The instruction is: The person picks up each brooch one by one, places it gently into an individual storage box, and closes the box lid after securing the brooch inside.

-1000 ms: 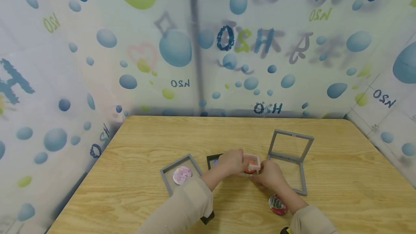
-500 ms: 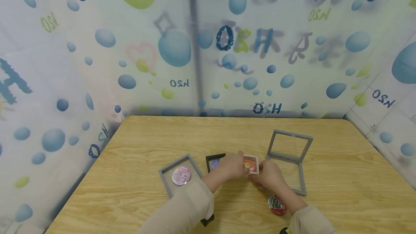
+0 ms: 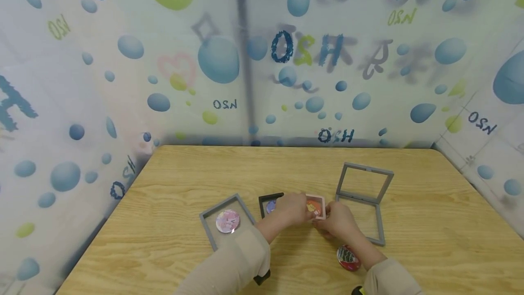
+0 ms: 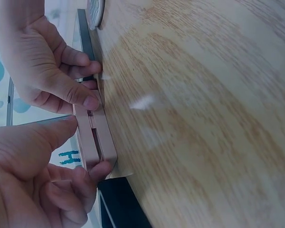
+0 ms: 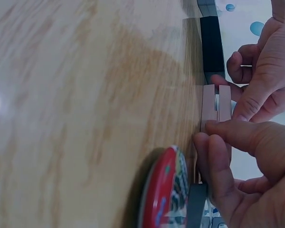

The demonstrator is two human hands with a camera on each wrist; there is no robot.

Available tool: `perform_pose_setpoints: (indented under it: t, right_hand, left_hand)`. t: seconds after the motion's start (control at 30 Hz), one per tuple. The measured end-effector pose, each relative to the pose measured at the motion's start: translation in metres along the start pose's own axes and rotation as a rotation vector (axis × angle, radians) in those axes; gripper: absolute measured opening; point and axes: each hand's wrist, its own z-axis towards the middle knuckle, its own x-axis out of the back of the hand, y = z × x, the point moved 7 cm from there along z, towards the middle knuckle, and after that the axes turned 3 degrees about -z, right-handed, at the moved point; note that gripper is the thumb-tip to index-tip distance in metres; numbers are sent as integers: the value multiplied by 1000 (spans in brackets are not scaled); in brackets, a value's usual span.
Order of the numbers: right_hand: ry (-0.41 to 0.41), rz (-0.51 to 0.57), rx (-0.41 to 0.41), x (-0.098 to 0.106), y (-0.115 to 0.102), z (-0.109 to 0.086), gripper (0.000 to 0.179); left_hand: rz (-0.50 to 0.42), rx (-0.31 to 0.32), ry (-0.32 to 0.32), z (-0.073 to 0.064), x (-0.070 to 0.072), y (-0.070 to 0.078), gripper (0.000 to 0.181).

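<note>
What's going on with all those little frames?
A person's left hand and right hand are pinching a small pink frame by its edges. A round orange badge is inside, and a thin gap shows between the frame's two halves. To the left, a grey frame holds a pink badge. To the right is an open grey frame, and a red badge lies on the table.

The wooden table (image 3: 442,213) bears 1 flat grey frame (image 3: 207,231) nearer the left edge and 1 open grey frame (image 3: 380,223) nearer the right. Between them sits a black frame (image 3: 270,196); a red badge (image 3: 348,258) lies farther from the far edge.
</note>
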Motion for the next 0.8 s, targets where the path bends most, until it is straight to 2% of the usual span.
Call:
perform_pose_setpoints:
  t: [0.33,0.6,0.8]
  right_hand:
    - [11,-16,15,0,-1,1,26]
    - [15,-20,14,0,-1,1,25]
    - [12,-18,15,0,-2,0,24]
  left_hand:
    - [9,43,-10,-2,0,-1,54]
    - [29,58,18,-2,-2,-1,59]
    - [85,65,33,0,-5,1,56]
